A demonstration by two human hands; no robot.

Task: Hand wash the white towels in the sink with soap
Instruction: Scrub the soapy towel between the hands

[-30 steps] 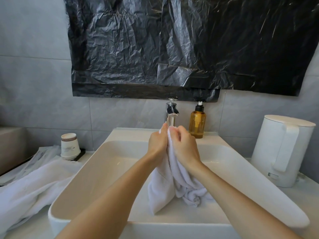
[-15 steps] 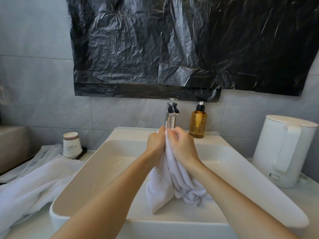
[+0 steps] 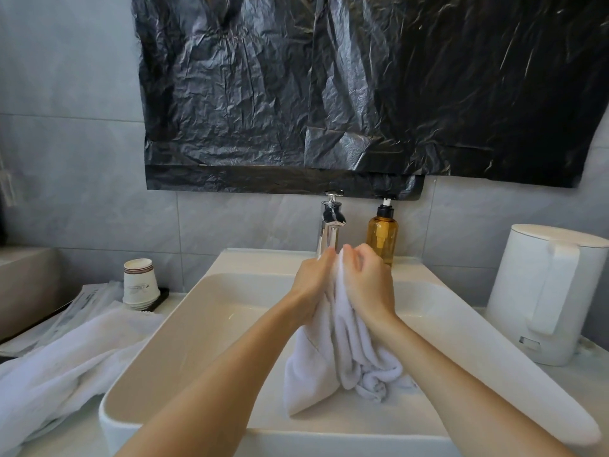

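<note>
Over the white rectangular sink (image 3: pixel 211 301), my left hand (image 3: pixel 313 278) and my right hand (image 3: pixel 367 282) both grip the top of a white towel (image 3: pixel 333 361). The bunched cloth is pressed between them just in front of the chrome tap (image 3: pixel 330 225). The towel's lower end hangs down and lies crumpled on the basin floor. An amber soap bottle (image 3: pixel 382 235) with a black pump stands on the sink's back ledge, right of the tap. A second white towel (image 3: pixel 62 361) lies spread on the counter to the left.
A stack of paper cups (image 3: pixel 140 283) stands upside down on the counter left of the sink, beside some wrapped packets (image 3: pixel 89 298). A white electric kettle (image 3: pixel 547 291) stands at the right. Black plastic sheeting (image 3: pixel 362 87) covers the wall above the tap.
Both hands stay clasped on the towel's top and have shifted only slightly against each other. My right hand's fingers look a little looser. The view has drifted slightly.
</note>
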